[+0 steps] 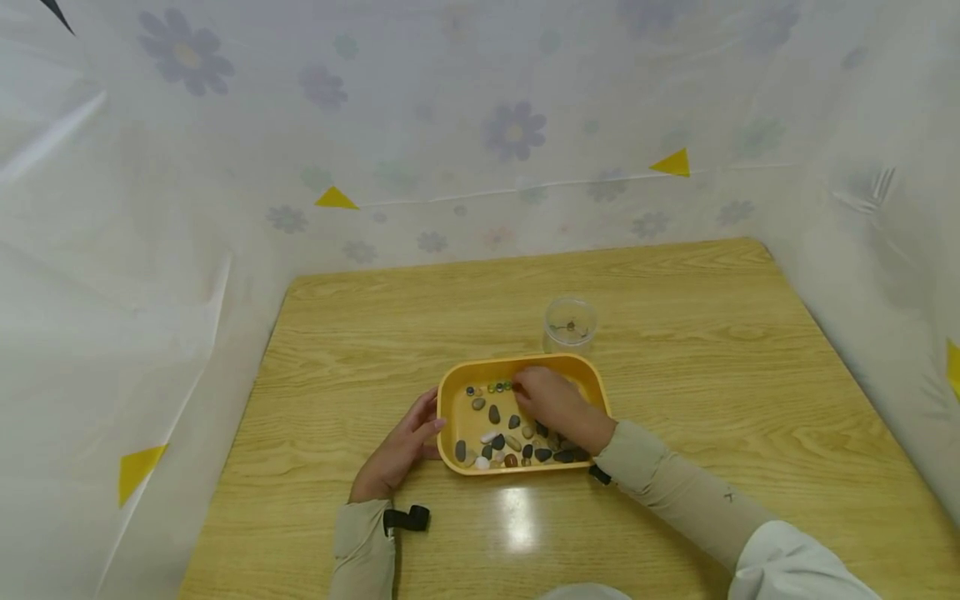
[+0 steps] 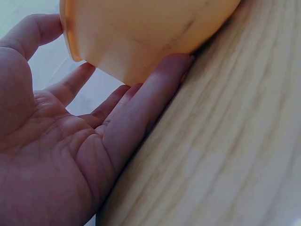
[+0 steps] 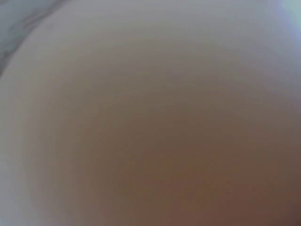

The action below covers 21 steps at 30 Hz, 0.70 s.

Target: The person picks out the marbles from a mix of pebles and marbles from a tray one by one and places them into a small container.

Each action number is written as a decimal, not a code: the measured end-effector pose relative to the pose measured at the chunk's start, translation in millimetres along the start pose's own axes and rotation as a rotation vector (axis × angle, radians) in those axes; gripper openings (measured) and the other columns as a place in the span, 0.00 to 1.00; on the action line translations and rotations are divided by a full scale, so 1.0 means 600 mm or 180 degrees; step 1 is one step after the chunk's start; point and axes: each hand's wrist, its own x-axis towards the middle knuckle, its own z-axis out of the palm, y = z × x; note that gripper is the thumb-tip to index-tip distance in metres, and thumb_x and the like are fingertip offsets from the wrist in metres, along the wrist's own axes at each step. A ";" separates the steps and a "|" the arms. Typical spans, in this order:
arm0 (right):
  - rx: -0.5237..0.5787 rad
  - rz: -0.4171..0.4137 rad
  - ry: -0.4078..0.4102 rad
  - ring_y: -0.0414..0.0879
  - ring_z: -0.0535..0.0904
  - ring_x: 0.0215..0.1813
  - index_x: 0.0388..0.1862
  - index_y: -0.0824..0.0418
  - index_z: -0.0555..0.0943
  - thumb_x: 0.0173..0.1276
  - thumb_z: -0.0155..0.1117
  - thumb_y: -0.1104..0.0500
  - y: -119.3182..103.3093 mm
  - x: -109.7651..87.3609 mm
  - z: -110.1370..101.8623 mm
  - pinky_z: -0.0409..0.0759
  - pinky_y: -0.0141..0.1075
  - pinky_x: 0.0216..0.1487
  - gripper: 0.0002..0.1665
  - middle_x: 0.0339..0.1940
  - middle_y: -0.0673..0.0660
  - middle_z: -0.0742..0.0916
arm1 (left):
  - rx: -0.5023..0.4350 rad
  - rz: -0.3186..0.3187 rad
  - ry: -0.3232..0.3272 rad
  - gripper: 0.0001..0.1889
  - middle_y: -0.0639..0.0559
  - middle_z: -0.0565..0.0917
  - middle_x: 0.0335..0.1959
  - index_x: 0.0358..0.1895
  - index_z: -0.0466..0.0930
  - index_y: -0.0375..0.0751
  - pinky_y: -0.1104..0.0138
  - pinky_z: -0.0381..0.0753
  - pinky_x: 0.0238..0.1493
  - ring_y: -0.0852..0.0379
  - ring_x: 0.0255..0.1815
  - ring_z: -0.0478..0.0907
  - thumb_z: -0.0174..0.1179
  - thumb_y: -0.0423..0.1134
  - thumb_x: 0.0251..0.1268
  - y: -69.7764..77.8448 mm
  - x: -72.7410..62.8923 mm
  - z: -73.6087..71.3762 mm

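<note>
Flowered plastic sheeting (image 1: 442, 104) walls in a wood-grain table (image 1: 360, 358). At its middle, the left hand (image 1: 397, 454) rests, fingers extended, against the left outer wall of a yellow tray (image 1: 474, 423), thumb at the rim, likely bracing it against sliding. The right hand (image 1: 558, 400) bends down into the tray's far right part, beside a row of marbles (image 1: 500, 387); its fingertips are hidden, so I cannot tell whether they pinch anything. Stones (image 1: 493, 413) crowd the near side, where the high rim probably keeps them contained. Just beyond the far rim, a clear cup (image 1: 556, 337) stands upright, seemingly placed within easy reach.
</note>
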 end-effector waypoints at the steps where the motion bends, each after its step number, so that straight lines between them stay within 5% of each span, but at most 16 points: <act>1: -0.0001 0.0008 -0.0004 0.41 0.75 0.34 0.37 0.57 0.83 0.65 0.60 0.59 0.000 0.000 0.001 0.77 0.35 0.33 0.06 0.34 0.51 0.82 | -0.0001 -0.0010 0.0001 0.28 0.49 0.56 0.71 0.72 0.50 0.60 0.50 0.79 0.46 0.42 0.59 0.68 0.47 0.40 0.73 0.000 0.000 0.000; 21: 0.0016 -0.0185 -0.0054 0.38 0.70 0.25 0.27 0.56 0.82 0.64 0.61 0.61 0.001 -0.002 -0.001 0.72 0.30 0.26 0.06 0.25 0.47 0.80 | -0.0005 -0.0018 0.0023 0.28 0.45 0.57 0.70 0.73 0.50 0.57 0.51 0.79 0.45 0.40 0.58 0.69 0.46 0.39 0.73 0.002 0.001 0.002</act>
